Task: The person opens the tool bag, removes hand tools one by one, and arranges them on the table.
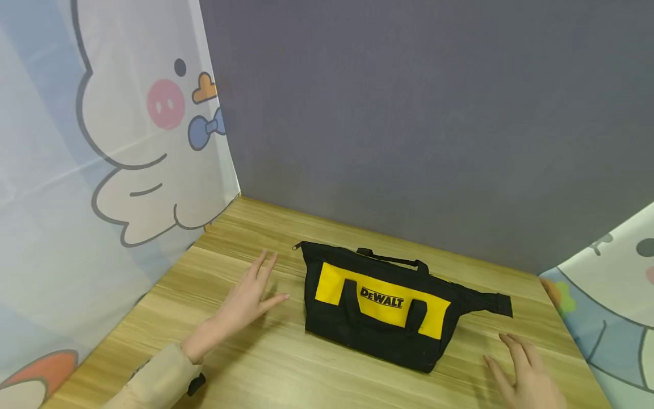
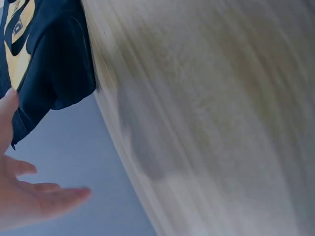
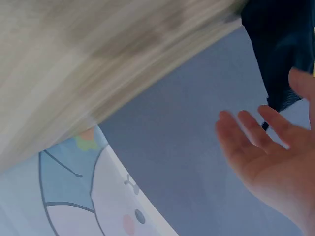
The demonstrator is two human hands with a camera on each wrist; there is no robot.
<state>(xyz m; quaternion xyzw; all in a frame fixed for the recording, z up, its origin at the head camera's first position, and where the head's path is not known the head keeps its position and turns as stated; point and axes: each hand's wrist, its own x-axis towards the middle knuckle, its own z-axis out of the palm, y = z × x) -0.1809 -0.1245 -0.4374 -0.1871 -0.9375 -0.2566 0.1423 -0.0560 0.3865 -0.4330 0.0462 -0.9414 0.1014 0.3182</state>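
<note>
While both of my hands stand apart from the bag (image 1: 378,309), it rests on the wood-grain table (image 1: 255,375), just right of centre in the lower half of the head frame. My left hand (image 1: 240,307) is at lower left of centre, fingers extended, thumb spread toward the bag, holding nothing. My right hand (image 1: 526,372) is at lower right, fingers extended and slightly bent, thumb spread, likewise holding nothing.

Edges and room: a strip of bare wood separates my left thumb from the bag's left end. A second strip separates my right hand from the bag's right end, whose narrow end tab (image 1: 503,304) projects just above my right fingertips in the frame. The widest wood surface lies below the bag, at bottom centre. Behind the bag, a narrower band runs to the grey panel (image 1: 409,125) along the table's far edge. The left printed sheet (image 1: 41,142) bounds the left edge; the right printed sheet (image 1: 628,329) bounds the right.

Count: one bag, black, with one yellow panel (image 1: 332,284) marked DEWALT, two strap sections crossing that panel, one top strap (image 1: 393,260) and one zipper pull (image 1: 298,246) at upper left; two hands; two printed sheets; one grey panel.
</note>
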